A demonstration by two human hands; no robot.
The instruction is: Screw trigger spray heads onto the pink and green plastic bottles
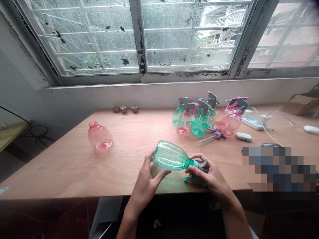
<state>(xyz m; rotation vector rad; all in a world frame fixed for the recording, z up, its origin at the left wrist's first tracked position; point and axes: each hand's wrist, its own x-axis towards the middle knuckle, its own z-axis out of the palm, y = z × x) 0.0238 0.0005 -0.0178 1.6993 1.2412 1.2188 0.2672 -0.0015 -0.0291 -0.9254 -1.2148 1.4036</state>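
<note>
A green transparent spray bottle [171, 156] lies on its side in the air above the table's front edge, its neck pointing right. My left hand [147, 176] curves round the base end, with fingers at the far side and thumb just under the body. At the neck, my right hand [205, 172] grips the grey and green spray head [203, 166], partly covering it. The green trigger [193, 179] sticks out below the right fingers. A pink bottle without a spray head [99, 136] sits tilted on the table to the left.
Several green and pink spray bottles [199, 122] stand at the back. Before them lies a loose pink-and-grey spray head [217, 133] with its tube. A white power strip [254, 123], cables, a white case [244, 136] and a cardboard box [300, 104] are on the right. Small cubes [123, 109] lie near the wall.
</note>
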